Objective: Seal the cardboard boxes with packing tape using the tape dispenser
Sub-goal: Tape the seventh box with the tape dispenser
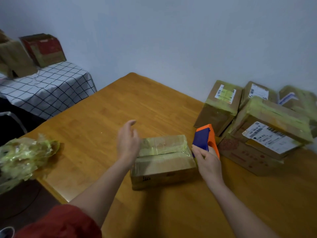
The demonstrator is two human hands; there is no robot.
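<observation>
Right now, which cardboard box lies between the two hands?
The low, unlabelled box, alone in the middle of the wooden table; the labelled boxes are piled at its right.

A: Where does the box sit?
B: On the table, between the hands: the left hand has its fingers at the box's left end, the right hand at its right end
A: And the tape dispenser?
B: In the right fingers, just beside the box. Right of those fingers, a pile of boxes; far left of the left fingers, a tape wad
</observation>
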